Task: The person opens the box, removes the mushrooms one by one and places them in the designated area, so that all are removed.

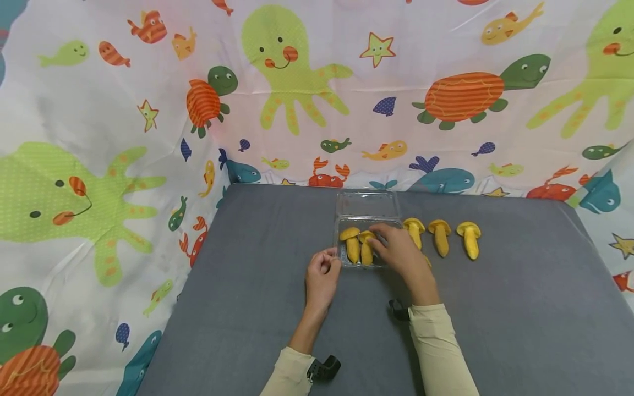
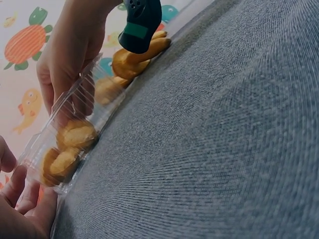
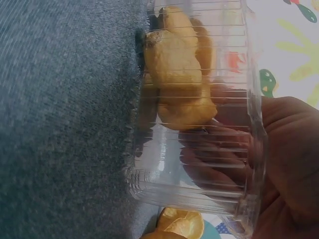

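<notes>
A clear plastic box (image 1: 342,220) lies with its hinged lid (image 1: 367,204) folded back, away from the person. Two yellow mushrooms are inside, the left one (image 1: 352,245) beside a second one (image 1: 366,254), stems toward the person. My right hand (image 1: 396,248) reaches over the box's right side and pinches the second mushroom near its cap; through the wall in the right wrist view, fingertips (image 3: 199,149) show close against this mushroom (image 3: 174,64). At the box's near left corner, my left hand (image 1: 322,275) holds the edge between thumb and fingers.
Right of the box, yellow mushrooms stand in a row: one (image 1: 414,226) beside the right hand, then another (image 1: 440,237) and a third (image 1: 469,240). A yellow tip (image 1: 427,262) peeks out by the right wrist. Behind the grey tabletop (image 1: 238,286) hangs a sea-animal curtain (image 1: 317,110).
</notes>
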The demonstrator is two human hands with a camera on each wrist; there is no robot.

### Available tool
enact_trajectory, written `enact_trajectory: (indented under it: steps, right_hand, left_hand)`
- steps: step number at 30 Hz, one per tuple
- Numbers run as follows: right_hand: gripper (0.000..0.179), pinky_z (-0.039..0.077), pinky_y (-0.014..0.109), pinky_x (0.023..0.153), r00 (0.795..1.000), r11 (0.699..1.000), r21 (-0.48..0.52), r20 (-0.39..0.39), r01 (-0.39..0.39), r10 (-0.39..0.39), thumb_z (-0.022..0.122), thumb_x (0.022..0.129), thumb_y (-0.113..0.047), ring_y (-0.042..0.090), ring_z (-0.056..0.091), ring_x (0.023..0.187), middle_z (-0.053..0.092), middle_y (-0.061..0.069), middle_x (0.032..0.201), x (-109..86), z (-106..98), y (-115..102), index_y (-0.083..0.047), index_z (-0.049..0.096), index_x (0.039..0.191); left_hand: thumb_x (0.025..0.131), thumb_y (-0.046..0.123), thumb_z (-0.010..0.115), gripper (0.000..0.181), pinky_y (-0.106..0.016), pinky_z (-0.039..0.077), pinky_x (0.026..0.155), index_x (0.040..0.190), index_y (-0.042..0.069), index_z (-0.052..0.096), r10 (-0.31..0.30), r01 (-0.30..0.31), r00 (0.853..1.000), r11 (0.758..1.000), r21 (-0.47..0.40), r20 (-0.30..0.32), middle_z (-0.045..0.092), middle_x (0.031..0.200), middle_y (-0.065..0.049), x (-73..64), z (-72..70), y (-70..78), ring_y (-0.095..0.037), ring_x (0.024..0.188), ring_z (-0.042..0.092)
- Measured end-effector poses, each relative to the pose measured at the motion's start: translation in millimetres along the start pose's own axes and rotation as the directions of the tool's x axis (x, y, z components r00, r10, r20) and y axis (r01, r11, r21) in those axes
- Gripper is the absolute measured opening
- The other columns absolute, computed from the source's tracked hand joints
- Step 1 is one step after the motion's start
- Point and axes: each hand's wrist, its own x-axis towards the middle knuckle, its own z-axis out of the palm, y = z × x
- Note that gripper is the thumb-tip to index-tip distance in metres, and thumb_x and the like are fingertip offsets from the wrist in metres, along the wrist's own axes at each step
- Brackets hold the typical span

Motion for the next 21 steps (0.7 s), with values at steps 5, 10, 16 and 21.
enact_trajectory:
  steps: [5,10,16,21]
  right_hand:
    - [0.039,0.056,0.056,0.09,1.0,1.0,-0.002,-0.006,-0.01,0.01,0.071,0.103,-0.026,0.034,0.074,0.105,0.075,0.016,0.125,1.0,0.8,0.3,-0.006,0.068,0.136]
    - [0.037,0.057,0.056,0.09,1.0,1.0,0.0,-0.006,-0.023,0.023,0.07,0.103,-0.026,0.035,0.073,0.108,0.076,0.016,0.124,2.3,1.9,-1.3,-0.005,0.069,0.133]
    - [0.036,0.057,0.055,0.089,0.999,0.999,0.016,-0.007,-0.041,0.041,0.07,0.103,-0.027,0.036,0.073,0.108,0.076,0.018,0.123,3.0,2.1,-2.2,-0.004,0.069,0.131]
    - [0.03,0.059,0.053,0.084,0.998,0.998,0.042,-0.033,-0.052,0.054,0.071,0.103,-0.025,0.035,0.074,0.104,0.076,0.018,0.121,3.1,2.0,-0.9,-0.005,0.07,0.126]
  left_hand:
    - [0.093,-0.008,0.063,0.009,-0.022,0.05,0.087,0.084,-0.009,0.058,-0.01,0.01,1.0,1.0,-0.024,-0.008,0.067,0.124,-0.03,-6.1,1.9,18.2,-0.046,0.119,0.067]
    - [0.092,-0.008,0.062,0.009,-0.021,0.049,0.087,0.084,-0.009,0.058,-0.001,0.001,1.0,1.0,-0.027,-0.008,0.067,0.124,-0.031,-6.6,0.9,17.9,-0.047,0.119,0.066]
    - [0.093,-0.008,0.062,0.01,-0.021,0.049,0.086,0.084,-0.008,0.057,-0.006,0.006,1.0,0.999,-0.035,-0.004,0.066,0.125,-0.03,-6.3,0.8,18.2,-0.047,0.119,0.066]
    - [0.093,-0.007,0.063,0.01,-0.023,0.049,0.088,0.084,-0.008,0.057,-0.014,0.014,1.0,1.0,-0.022,-0.003,0.067,0.125,-0.029,-5.1,1.8,18.3,-0.045,0.119,0.067]
